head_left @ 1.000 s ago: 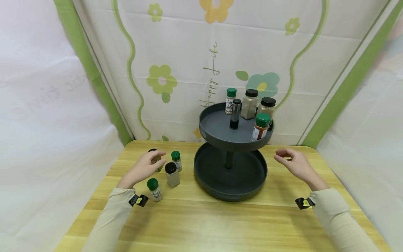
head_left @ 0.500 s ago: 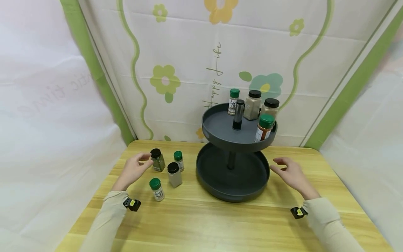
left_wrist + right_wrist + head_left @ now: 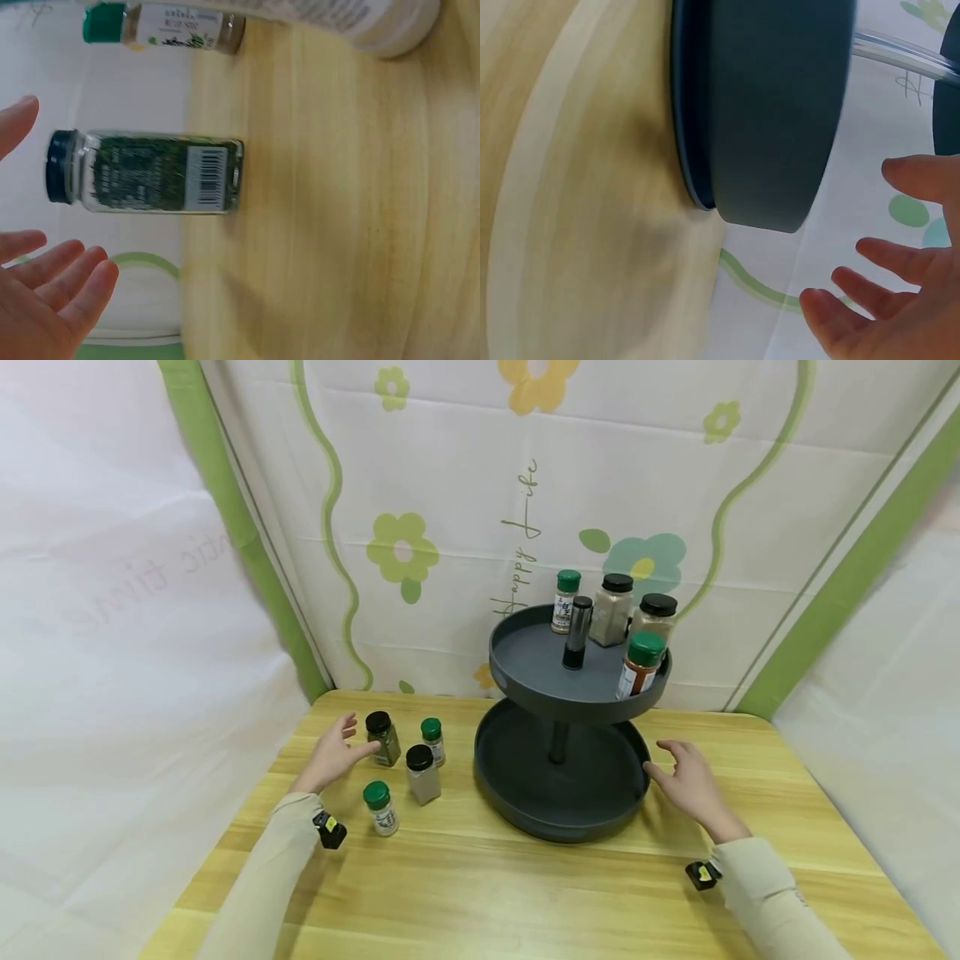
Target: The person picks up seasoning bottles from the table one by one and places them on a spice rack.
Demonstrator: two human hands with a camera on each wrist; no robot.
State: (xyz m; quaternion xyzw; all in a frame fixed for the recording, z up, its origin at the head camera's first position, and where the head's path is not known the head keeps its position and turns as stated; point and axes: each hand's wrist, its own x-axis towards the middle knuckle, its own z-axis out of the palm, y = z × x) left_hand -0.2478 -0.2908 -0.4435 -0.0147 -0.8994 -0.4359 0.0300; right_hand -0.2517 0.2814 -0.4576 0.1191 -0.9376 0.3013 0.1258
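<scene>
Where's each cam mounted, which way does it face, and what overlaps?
Head: on the person's head, facing forward and down at the table, two-tier stand and black-capped herb jar; left grip, right grip and both sleeves show.
Left wrist: on that wrist, facing the herb jar, picture turned sideways; part of the left grip at the left edge.
Right wrist: on that wrist, facing the stand's side, also sideways; part of the right grip at the right edge.
Shared: head and left wrist both show the herb jar.

Four jars stand left of the tray.
</scene>
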